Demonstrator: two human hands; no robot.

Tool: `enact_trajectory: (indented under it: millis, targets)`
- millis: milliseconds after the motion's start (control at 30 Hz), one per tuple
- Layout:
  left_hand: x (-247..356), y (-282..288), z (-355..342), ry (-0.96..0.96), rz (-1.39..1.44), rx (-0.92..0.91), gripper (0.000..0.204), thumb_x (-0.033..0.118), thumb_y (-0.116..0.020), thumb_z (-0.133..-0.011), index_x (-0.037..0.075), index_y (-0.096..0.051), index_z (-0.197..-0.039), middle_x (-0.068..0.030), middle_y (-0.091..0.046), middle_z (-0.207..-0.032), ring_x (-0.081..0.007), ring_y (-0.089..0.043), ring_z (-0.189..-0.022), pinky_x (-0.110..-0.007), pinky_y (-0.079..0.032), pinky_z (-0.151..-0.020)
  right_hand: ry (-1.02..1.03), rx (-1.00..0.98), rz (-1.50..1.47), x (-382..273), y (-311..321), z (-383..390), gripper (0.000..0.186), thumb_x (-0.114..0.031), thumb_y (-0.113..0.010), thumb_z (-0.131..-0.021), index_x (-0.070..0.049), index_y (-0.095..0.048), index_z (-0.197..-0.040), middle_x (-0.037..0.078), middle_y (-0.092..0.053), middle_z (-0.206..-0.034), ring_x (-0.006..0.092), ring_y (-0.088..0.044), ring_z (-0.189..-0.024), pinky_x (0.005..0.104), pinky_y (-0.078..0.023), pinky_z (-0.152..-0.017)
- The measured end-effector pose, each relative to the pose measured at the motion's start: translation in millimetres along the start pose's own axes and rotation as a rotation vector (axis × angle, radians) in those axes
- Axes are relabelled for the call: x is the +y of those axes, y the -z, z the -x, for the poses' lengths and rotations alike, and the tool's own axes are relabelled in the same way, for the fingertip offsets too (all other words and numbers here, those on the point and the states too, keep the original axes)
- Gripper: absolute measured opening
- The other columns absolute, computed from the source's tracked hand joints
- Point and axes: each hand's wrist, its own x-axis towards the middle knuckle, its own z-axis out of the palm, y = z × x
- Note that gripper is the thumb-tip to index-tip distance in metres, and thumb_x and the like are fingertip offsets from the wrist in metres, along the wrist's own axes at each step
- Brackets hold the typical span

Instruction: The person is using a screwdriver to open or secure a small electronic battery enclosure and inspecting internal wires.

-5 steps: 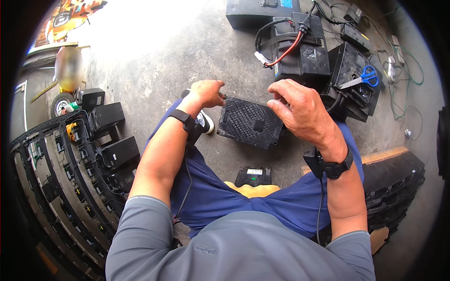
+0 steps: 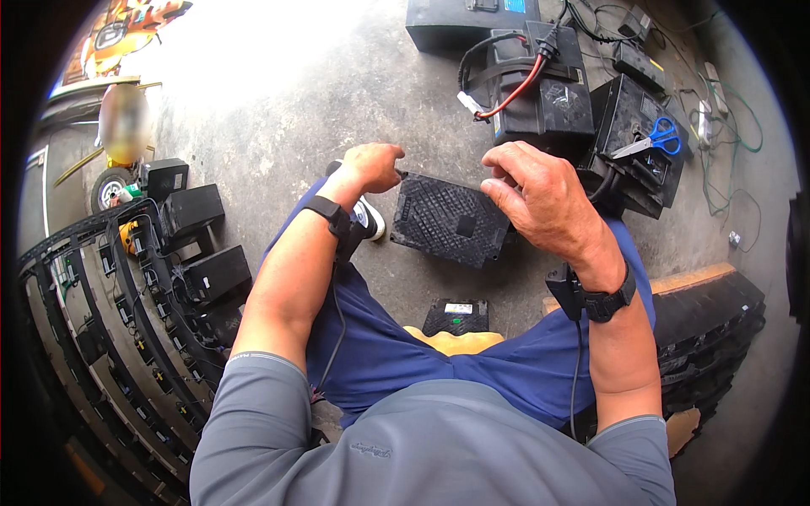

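Note:
A black box with a cross-hatched, ribbed top (image 2: 447, 221) stands on the floor between my knees. My left hand (image 2: 371, 167) is over its far left corner, index finger stretched out and the other fingers bent; I see nothing held in it, and whether it touches the box I cannot tell. Above the far right corner is my right hand (image 2: 536, 192), fingers curved and thumb apart, with nothing visible in the gap. Its inner palm is hidden. Nearer to me lies a smaller black block (image 2: 456, 318) with a white label and a green spot.
Black battery-like cases (image 2: 540, 93) with a red and black cable stand at far right. Blue-handled scissors (image 2: 648, 142) lie on another case. A black slatted rack (image 2: 126, 312) fills the left. Stacked black panels (image 2: 713, 308) stand at right. Thin cables (image 2: 730, 143) trail along the right wall.
My left fingertips have shifted slightly, and the dark bit seen beside them before no longer shows. My right hand and the box look the same.

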Motion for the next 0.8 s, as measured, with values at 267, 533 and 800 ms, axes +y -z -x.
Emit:
enact_trajectory:
  millis: [267,533,800]
  targets:
    - [-1.0,-2.1,0.5,-0.033,0.026,0.039,0.052,0.031,-0.070,-0.082,0.017,-0.060,-0.131,-0.0139,-0.067,-0.121,-0.0309,-0.062,-0.116,-0.041,-0.049,-0.098,-0.008,-0.006,-0.001,-1.4,1.2,0.0,0.021,-0.010,-0.071,-0.082,-0.002,-0.061,-0.098,0.015,-0.063,-0.086,0.0362,-0.065,-0.077,0.0421,-0.052,-0.066]
    - [4.3,2.3,1.9,0.002,0.025,-0.039,0.053,0.027,-0.070,-0.082,0.017,-0.059,-0.132,-0.0144,-0.067,-0.119,-0.0314,-0.063,-0.113,-0.041,-0.050,-0.097,-0.012,-0.004,-0.004,-0.8,1.1,0.7,0.020,-0.010,-0.071,-0.082,-0.002,-0.061,-0.097,0.016,-0.063,-0.085,0.0362,-0.065,-0.076,0.0421,-0.052,-0.066]
    - [1.3,-1.6,-1.9,0.003,0.025,-0.001,0.056,0.025,-0.069,-0.083,0.017,-0.054,-0.136,-0.0169,-0.066,-0.120,-0.0319,-0.061,-0.116,-0.042,-0.049,-0.097,-0.016,-0.004,-0.017,-1.7,0.6,0.4,0.020,-0.009,-0.071,-0.081,-0.002,-0.061,-0.097,0.015,-0.063,-0.084,0.0358,-0.065,-0.077,0.0418,-0.052,-0.067]
